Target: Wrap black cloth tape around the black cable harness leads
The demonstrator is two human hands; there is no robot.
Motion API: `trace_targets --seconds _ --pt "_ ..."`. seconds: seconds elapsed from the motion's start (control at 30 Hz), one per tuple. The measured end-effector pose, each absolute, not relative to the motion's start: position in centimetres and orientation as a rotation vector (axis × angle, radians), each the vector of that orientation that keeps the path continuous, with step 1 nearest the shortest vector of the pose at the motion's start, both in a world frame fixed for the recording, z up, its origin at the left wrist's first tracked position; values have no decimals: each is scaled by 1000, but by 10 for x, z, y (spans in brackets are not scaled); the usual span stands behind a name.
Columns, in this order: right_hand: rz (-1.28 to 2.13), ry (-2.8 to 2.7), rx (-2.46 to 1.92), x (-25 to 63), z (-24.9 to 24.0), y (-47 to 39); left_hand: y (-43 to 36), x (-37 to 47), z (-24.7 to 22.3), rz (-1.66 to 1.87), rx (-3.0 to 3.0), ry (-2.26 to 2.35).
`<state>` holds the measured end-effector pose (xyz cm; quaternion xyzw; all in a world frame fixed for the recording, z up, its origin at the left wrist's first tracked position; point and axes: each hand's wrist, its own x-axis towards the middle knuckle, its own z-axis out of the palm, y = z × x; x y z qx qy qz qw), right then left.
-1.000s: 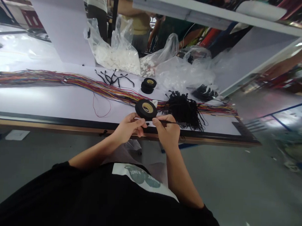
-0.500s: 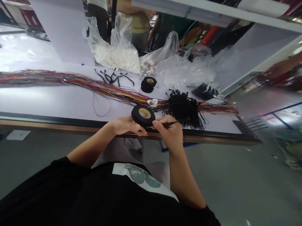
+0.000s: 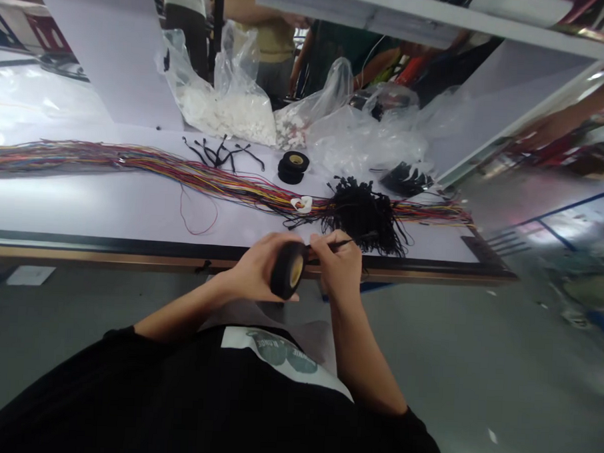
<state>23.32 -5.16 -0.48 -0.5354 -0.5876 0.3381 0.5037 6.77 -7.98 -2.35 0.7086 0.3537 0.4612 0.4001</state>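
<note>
A roll of black tape [image 3: 283, 269] with a yellowish core is gripped in my left hand [image 3: 250, 267], tipped on edge in front of the table's rim. My right hand [image 3: 343, 268] pinches a thin black cable [image 3: 342, 243] close to the roll's right side; one end of the cable points right. Where the tape meets the cable is partly hidden by my fingers. Just beyond my right hand lies a heap of short black cables [image 3: 365, 216]. It rests over a long bundle of coloured wires [image 3: 224, 184] stretched along the table, with a white tie [image 3: 301, 204] around it.
Two stacked black tape rolls [image 3: 292, 167] stand behind the wire bundle. Several loose black cables [image 3: 222, 153] lie to their left. Clear bags of white parts [image 3: 227, 113] line the back, under a shelf [image 3: 416, 11]. Other people stand behind the table; another person's arm [image 3: 561, 124] is at right.
My left hand has turned the tape roll from nearly flat to on edge and brought it slightly lower, towards me. My right hand keeps its pinch on the cable.
</note>
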Motion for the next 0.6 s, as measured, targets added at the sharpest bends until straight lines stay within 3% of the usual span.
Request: trace_targets --seconds 0.1,0.43,0.6 --pt "636 -1587 -1355 236 1 -53 -80 63 -21 965 2006 778" --pt "425 -1652 -1285 224 2 -66 -62 81 -16 1082 1755 1076" --pt "628 -1715 -1222 223 -3 -61 -62 88 -21 1255 1819 1251"
